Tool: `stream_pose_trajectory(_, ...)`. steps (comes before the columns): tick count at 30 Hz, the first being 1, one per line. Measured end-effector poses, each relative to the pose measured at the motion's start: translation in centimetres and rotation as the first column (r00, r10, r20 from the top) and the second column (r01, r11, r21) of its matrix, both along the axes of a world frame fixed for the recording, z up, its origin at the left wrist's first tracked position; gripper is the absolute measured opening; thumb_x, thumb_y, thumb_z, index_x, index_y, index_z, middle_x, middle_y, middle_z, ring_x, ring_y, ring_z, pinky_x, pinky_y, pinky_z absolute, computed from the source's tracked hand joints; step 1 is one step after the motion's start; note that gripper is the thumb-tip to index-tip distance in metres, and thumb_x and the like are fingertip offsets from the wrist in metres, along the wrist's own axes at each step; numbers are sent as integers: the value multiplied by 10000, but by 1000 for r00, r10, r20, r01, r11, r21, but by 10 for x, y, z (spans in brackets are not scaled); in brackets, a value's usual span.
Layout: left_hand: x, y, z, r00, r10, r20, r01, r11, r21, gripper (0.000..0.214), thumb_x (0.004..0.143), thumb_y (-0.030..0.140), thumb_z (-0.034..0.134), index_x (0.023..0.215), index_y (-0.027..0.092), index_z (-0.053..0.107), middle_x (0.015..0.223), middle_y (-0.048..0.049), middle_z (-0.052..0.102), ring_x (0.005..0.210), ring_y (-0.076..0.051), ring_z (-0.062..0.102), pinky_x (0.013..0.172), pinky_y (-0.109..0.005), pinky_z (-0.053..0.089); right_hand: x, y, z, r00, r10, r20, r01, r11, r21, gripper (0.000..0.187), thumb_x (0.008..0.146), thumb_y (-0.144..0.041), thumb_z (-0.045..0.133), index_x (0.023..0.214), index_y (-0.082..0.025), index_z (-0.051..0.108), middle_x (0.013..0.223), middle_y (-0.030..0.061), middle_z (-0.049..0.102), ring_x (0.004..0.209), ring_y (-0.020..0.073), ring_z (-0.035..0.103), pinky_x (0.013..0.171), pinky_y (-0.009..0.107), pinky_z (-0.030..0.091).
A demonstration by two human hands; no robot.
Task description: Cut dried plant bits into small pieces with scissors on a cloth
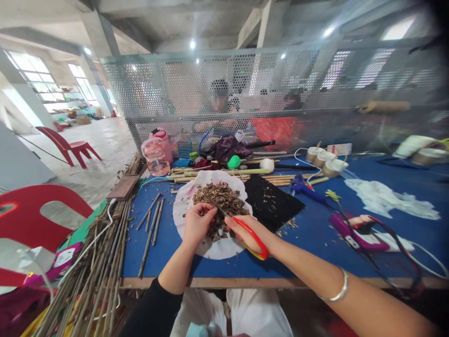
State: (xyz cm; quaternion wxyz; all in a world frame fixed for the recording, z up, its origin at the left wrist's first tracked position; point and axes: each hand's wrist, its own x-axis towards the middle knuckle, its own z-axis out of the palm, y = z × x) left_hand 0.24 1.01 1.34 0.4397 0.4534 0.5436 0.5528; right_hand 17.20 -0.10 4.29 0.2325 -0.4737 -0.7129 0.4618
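Note:
My right hand [254, 232] is closed round the red handles of a pair of scissors [255, 236], whose blades point up and left towards my other hand. Over the left part of a heap of brown dried plant bits [220, 199], my left hand [199, 222] is pinched, thumb against fingers. Whatever lies between those fingertips is too small to make out. Beneath both hands, a round white cloth [182, 199] carries the heap. A black sheet [275, 201] with scattered bits lies to the right of the cloth.
Cut sticks [151, 224] lie left of the cloth, beside a bundle of long twigs [101, 262]. A blue glue gun [305, 187], corded purple devices [361, 231] and white plastic [393, 199] lie to the right. Behind stands a perforated metal screen [157, 89], with people beyond it.

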Motion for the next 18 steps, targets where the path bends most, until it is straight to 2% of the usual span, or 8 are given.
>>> stream_pose_trajectory(3, -1, 1, -2, 996, 58, -60, -56, 998, 37, 259, 679, 340, 683, 843, 152, 616, 605, 43, 548, 397, -40, 410, 381, -165, 328, 1, 1, -4, 1000, -18, -25, 18, 1000, -5, 602, 801, -722, 361, 675, -156, 522, 497, -54, 353, 452, 74, 307, 420, 215, 212)
stream_pose_trajectory(7, -1, 0, -4, 992, 77, -102, -67, 992, 103, 279, 670, 294, 689, 902, 155, 620, 726, 1, 614, 467, -56, 479, 435, -174, 399, 1, 1, -3, 996, -32, -80, 27, 997, -71, 590, 780, -731, 393, 680, -162, 511, 485, -66, 347, 417, 58, 282, 396, 204, 202)
stream_pose_trajectory(9, -2, 1, -3, 997, 69, -32, -66, 994, 90, 289, 661, 258, 687, 922, 158, 614, 801, -26, 634, 548, -83, 550, 478, -184, 447, 2, 0, 0, 991, -58, -117, 37, 984, -177, 580, 760, -744, 411, 708, -172, 499, 477, -77, 336, 389, 51, 268, 367, 191, 191)
stream_pose_trajectory(11, -5, 2, -1, 991, 56, 125, -62, 997, 42, 301, 682, 259, 664, 961, 167, 597, 892, -50, 644, 670, -122, 617, 542, -209, 496, 4, -2, 3, 983, -89, -160, 33, 946, -323, 573, 744, -759, 414, 765, -191, 488, 466, -92, 326, 355, 47, 252, 333, 176, 186)
stream_pose_trajectory(14, -9, 7, 3, 944, 32, 327, -19, 999, -43, 286, 718, 273, 636, 979, 177, 570, 923, -57, 654, 771, -148, 650, 597, -232, 521, 10, -4, 7, 965, -105, -241, -18, 887, -461, 573, 734, -769, 416, 826, -207, 477, 472, -101, 336, 342, 43, 264, 310, 152, 220)
stream_pose_trajectory(18, -9, 12, 2, 964, 31, 262, -22, 999, -37, 256, 666, 215, 701, 888, 155, 588, 809, -41, 663, 722, -135, 652, 610, -218, 510, 18, -8, 10, 952, -129, -278, -36, 853, -520, 582, 722, -764, 448, 848, -198, 489, 496, -96, 365, 359, 36, 301, 316, 139, 272)
